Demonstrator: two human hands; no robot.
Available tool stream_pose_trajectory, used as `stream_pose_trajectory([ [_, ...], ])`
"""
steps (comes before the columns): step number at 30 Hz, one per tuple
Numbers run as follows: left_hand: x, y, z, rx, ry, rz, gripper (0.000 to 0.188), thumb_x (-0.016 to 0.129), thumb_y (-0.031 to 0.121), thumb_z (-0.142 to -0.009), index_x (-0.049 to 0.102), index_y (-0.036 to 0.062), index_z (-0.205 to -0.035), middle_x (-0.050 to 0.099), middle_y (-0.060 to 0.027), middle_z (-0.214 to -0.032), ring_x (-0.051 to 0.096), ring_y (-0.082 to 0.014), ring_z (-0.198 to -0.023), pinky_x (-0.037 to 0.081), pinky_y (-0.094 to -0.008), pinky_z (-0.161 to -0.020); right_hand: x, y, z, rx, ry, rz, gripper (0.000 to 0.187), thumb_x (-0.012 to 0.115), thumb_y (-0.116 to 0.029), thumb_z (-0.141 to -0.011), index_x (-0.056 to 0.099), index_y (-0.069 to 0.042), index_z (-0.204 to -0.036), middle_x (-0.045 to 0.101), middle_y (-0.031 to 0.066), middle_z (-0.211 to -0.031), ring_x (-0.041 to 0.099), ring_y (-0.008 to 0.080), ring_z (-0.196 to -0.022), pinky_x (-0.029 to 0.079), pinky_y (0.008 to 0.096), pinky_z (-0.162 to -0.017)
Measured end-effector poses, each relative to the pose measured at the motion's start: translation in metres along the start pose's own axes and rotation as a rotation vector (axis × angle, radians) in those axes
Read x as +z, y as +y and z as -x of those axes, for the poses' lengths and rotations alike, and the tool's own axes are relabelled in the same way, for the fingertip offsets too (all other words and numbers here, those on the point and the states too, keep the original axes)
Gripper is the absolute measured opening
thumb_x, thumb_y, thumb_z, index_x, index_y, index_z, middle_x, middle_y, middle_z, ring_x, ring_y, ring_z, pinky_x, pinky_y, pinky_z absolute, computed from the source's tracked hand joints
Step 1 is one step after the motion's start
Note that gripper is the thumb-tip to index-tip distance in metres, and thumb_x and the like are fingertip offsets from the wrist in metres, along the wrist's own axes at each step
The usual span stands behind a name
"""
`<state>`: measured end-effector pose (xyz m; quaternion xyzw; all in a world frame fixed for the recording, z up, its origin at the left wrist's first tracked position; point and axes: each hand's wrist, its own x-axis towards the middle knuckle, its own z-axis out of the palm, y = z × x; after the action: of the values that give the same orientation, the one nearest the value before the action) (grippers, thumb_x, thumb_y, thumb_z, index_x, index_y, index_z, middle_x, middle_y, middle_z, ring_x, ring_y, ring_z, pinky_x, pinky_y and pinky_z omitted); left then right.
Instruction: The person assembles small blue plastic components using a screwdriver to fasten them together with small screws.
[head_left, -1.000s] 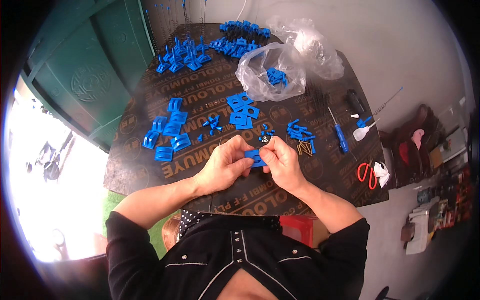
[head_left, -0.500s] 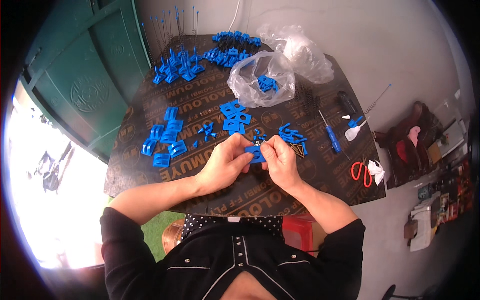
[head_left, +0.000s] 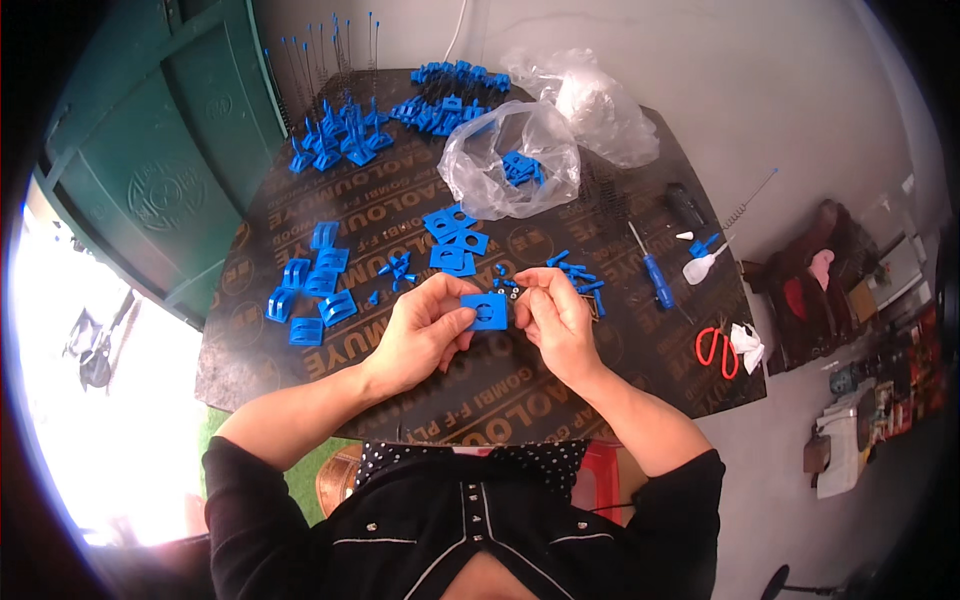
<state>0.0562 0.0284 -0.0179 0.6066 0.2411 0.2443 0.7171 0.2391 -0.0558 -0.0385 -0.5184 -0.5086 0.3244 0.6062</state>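
My left hand (head_left: 425, 325) pinches a flat blue square plastic plate (head_left: 487, 311) with a round hole in its middle, holding it just above the dark board table (head_left: 300, 370). My right hand (head_left: 552, 318) is against the plate's right edge, its fingertips closed on a small dark part that I cannot make out clearly. A few more blue square plates (head_left: 455, 240) lie just beyond the hands. Small blue pegs (head_left: 575, 275) are scattered to the right of them.
Blue bracket pieces (head_left: 310, 290) lie at the left, with more blue parts (head_left: 340, 135) and thin rods at the far edge. Two clear plastic bags (head_left: 510, 165) sit at the back. A blue screwdriver (head_left: 655, 275), red scissors (head_left: 715, 350) and a small white bottle (head_left: 700, 265) lie at the right.
The view has shifted slightly. Both hands stay together over the table's near middle, still working the blue plate between the fingers.
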Motion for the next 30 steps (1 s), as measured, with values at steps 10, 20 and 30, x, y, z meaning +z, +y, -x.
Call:
stream_pose_trajectory([
  [10,0.0,-0.002,-0.003,-0.026,-0.048,-0.077,0.018,0.05,0.01,-0.096,0.052,0.0022,-0.113,0.054,0.0001,-0.069,0.045,-0.0035,-0.051,0.037,-0.0171,-0.044,0.006,-0.01,0.004,0.154,-0.166,0.005,0.019,0.051,-0.018,-0.098,0.05,0.001,-0.102,0.057,0.0019,-0.069,0.053,0.0057,-0.061,0.042,0.0208,-0.055],
  [20,-0.005,-0.003,-0.006,-0.058,-0.168,0.195,0.033,0.046,0.009,-0.097,0.044,-0.0025,-0.128,0.059,-0.006,-0.083,0.055,-0.0079,-0.068,0.048,-0.02,-0.057,0.002,-0.006,0.003,0.145,-0.128,-0.081,0.016,0.052,-0.016,-0.097,0.051,-0.001,-0.102,0.056,0.0009,-0.07,0.047,0.0023,-0.057,0.034,0.0164,-0.046],
  [30,-0.001,-0.001,-0.003,-0.091,-0.133,0.039,0.03,0.051,0.003,-0.093,0.045,0.0001,-0.122,0.057,-0.0034,-0.072,0.047,-0.005,-0.053,0.038,-0.0173,-0.046,0.005,-0.01,0.005,0.147,-0.129,0.011,0.012,0.053,-0.01,-0.095,0.05,0.002,-0.097,0.059,0.0026,-0.068,0.053,0.0045,-0.058,0.042,0.0201,-0.052],
])
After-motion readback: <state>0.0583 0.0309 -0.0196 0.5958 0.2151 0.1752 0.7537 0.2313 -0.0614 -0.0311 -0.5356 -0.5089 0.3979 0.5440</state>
